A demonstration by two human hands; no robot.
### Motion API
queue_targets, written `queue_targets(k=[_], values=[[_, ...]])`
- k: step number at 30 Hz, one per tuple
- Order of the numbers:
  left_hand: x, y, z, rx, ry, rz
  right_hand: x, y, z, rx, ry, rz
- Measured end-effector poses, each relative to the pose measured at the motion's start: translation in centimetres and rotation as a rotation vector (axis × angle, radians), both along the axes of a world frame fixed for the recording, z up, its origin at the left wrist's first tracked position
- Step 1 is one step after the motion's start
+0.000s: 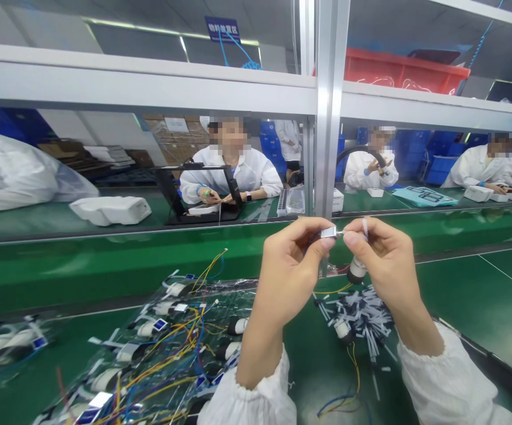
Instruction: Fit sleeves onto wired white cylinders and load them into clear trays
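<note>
Our two hands are raised together above the green table (481,307), close to the upright metal post (329,118). Our left hand (289,265) is curled, thumb and forefinger pinched on a small silvery metal piece (329,232) at its tips. Our right hand (384,260) is closed too: its thumb and forefinger press against the other end of that metal piece, while a small white and dark cylinder part (357,269) hangs below the fingers, held against the palm side. A thin white strip (365,226) sticks up just above the right fingertips. We cannot tell exactly how the metal piece joins the cylinder.

Under our hands, on the table, lies a heap of short white strips (362,313) with another cylinder part (342,329) among them. To the left, a clear plastic bag (158,354) holds many like parts tangled with yellow, blue and red wires (185,342). Across the table, beyond the frame, people in white coats (256,171) sit at work, and a red bin (401,71) stands on the shelf above.
</note>
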State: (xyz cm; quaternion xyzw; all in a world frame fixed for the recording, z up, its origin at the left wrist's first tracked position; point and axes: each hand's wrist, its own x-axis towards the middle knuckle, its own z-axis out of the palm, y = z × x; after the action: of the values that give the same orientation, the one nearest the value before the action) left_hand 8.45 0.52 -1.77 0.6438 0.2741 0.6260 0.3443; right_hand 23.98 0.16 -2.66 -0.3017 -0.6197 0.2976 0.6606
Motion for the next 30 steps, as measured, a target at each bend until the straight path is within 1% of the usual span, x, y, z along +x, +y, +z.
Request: queue_targets(k=[7,13,20,25,30], values=[[0.8,0.0,-0.6,0.005,0.034,0.104,-0.2,0.6,-0.7,0.077,-0.022,-0.106],[1.4,0.1,-0.9,-0.014,0.010,0.086,-0.5,0.7,-0.9,0.084,-0.004,-0.147],[1.1,0.4,-1.1,0.002,0.071,0.094,-0.9,0.9,-1.2,0.094,0.002,-0.169],[1.1,0.4,-1.4,0.053,0.172,0.169,-0.8,1.2,-1.6,0.114,-0.026,-0.237],[1.4,0.3,-1.2,0.169,0.301,0.284,-0.7,1.5,-1.8,0.150,-0.053,-0.275]])
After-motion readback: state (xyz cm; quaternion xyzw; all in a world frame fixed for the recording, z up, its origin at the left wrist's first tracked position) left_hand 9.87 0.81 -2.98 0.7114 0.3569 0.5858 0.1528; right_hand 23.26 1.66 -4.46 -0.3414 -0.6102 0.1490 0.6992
